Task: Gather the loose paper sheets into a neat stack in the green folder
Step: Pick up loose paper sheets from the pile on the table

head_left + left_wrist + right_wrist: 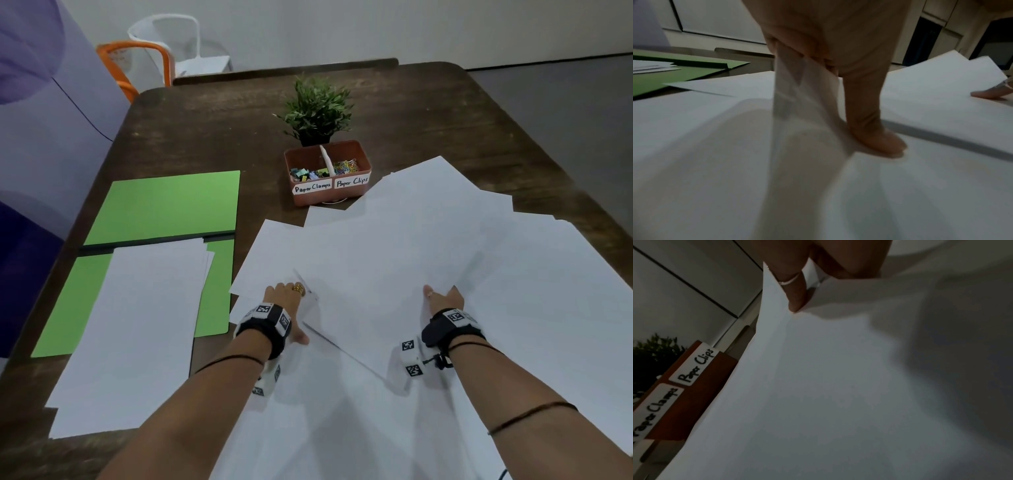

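The green folder (164,205) lies open at the left of the table, also seen low in the left wrist view (674,76). A stack of white sheets (144,325) rests on its near half and hangs over the near edge. Loose white sheets (445,246) spread over the centre and right. My left hand (289,308) (859,97) grips one sheet's left edge, thumb on top and fingers tucked beneath. My right hand (443,298) (797,293) pinches the right side of this lifted sheet (370,301) (818,386); one finger lies on top, the others are hidden under the paper.
A reddish box (329,192) (694,394) labelled Paper Clamps and Paper Clips stands behind the sheets, touching their far edge. A small potted plant (317,109) is behind it. An orange chair (137,58) stands past the dark wooden table (411,113).
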The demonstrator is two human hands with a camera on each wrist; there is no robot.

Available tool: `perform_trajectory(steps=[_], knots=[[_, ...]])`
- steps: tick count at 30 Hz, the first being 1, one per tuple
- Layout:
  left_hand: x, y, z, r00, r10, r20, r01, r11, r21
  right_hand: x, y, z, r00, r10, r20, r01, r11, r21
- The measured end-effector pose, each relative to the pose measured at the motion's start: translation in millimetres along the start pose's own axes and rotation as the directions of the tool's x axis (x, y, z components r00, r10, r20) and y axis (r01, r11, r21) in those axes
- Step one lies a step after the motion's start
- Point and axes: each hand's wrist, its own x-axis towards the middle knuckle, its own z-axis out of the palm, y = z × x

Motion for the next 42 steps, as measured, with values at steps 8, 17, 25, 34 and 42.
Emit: perform_trajectory(steps=[8,17,25,34,42], knots=[[5.0,-6.6,-8.0,0.993,-0.101,0.061,0.112,0.970,-0.216,1.8,6.3,-5.5,0.999,0.002,0.032,-0.003,0.999,0.047],[-14.0,-16.0,-15.2,0.996,-0.084,-0.025,0.075,0.962,-0.263,-2.9,10.2,-2.1,1.000,-0.001,0.016,-0.001,0.997,0.079],[-44.6,-17.5,-47.6,0.994,-0.091,-0.063,0.076,0.976,-0.203,-13.2,15.2,-6.5,0.998,0.053,0.023,-0.055,0.993,0.102],[-75.9,-50.4,-109.1,0.798,-0.144,-0.585,-0.162,0.884,-0.438,-17.4,17.3,-22.9,0.999,0.000,-0.038,0.003,0.997,0.075],[-79.3,-57.1,-105.5,0.552,-0.087,-0.829,-0.469,0.790,-0.395,-32.7,39.1,-15.9,0.998,-0.066,-0.023,0.067,0.997,0.045]])
